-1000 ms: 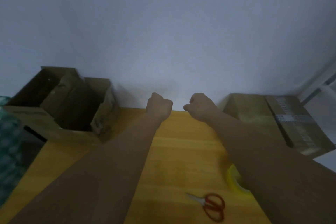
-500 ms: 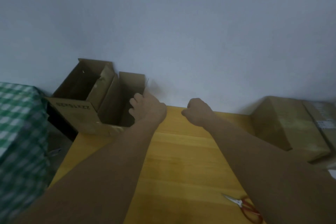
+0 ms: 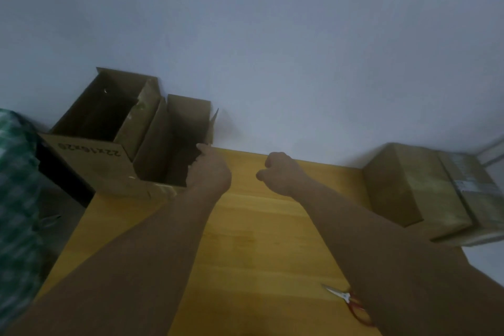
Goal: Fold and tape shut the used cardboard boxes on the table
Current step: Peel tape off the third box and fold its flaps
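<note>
At far left, the left hand (image 3: 210, 172) has just reached the smaller open brown cardboard box (image 3: 188, 117), presumably to start folding, its fingers' grip hidden inside; the right hand (image 3: 283, 174) curls empty fingers.

Tabletop (image 3: 259, 240): yellow wood, smooth, faint sheen, grain lines visible. Larger open box (image 3: 90, 150) and smaller open box (image 3: 188, 114), upper left: plain brown cardboard, matt, scuffed pale at some edges. Closed boxes (image 3: 403, 188), right: matt cardboard, one crossed by a pale tape strip (image 3: 469, 185). Scissors (image 3: 346, 299), lower right: bright metal blades, red plastic handles. Cloth (image 3: 16, 199), left edge: green checked weave. Wall (image 3: 272, 49): matt, even.
</note>
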